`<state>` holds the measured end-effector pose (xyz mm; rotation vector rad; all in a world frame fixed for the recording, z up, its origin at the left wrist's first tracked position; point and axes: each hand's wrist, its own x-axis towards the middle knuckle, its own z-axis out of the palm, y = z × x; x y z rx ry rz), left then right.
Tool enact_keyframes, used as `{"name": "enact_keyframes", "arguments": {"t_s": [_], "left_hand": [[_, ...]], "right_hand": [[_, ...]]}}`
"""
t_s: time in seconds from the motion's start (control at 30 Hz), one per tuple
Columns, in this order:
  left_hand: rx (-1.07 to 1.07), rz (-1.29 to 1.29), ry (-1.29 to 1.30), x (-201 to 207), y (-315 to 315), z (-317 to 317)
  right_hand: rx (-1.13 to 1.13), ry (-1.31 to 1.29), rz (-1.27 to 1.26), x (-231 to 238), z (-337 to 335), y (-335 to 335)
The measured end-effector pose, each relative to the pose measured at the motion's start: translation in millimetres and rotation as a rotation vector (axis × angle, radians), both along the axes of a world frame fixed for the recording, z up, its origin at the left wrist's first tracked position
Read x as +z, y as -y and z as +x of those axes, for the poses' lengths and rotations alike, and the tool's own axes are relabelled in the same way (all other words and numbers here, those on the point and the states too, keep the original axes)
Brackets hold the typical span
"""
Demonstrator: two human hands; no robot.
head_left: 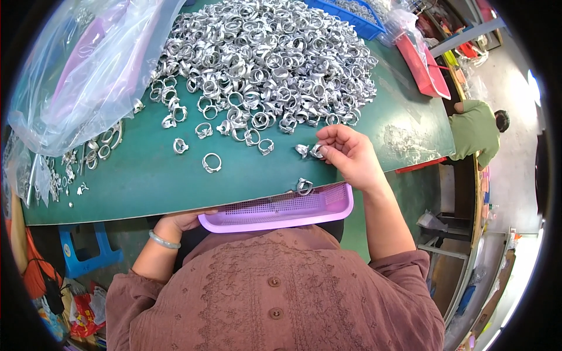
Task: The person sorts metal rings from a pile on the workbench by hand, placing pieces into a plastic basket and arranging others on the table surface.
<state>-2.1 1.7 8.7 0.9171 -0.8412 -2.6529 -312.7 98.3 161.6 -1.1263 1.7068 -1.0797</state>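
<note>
The green bench (252, 175) carries a broad heap of silver-toned rings (275, 52), its near fringe thinning into scattered pieces. Below the bench's front edge sits a lilac basket (281, 223), partly under the edge, its visible mesh bare. The left hand (186, 220) is at the basket's left end, fingers hidden, so I cannot tell whether they grip it. The right hand (353, 154) has thumb and forefinger pinched on a small ring (317, 151); whether it is lifted clear is unclear. A second ring (302, 151) lies just left of those fingertips, and a third ring (304, 186) nearer the edge, above the basket.

The step looks like picking out single rings by hand — the next move probably calls for a steady pinch and a short carry edgeward.
</note>
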Motion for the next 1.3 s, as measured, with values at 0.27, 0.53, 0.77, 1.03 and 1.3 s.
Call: {"name": "enact_keyframes", "arguments": {"t_s": [0.27,0.53,0.77,1.03,1.3], "left_hand": [[0.015,0.0,0.014,1,0,1],[0.048,0.017,-0.005,0,0,-1],[0.047,-0.005,0.005,-4,0,1],[0.009,-0.005,-0.009,-9,0,3],[0.007,0.029,-0.104,-6,-1,3]], "right_hand": [[0.051,-0.149,0.001,0,4,0],[0.481,-0.694,-0.222,14,17,3],[0.687,-0.546,-0.157,26,26,4],[0.269,-0.842,-0.229,6,65,31],[0.177,-0.898,-0.239,-10,75,36]]}}
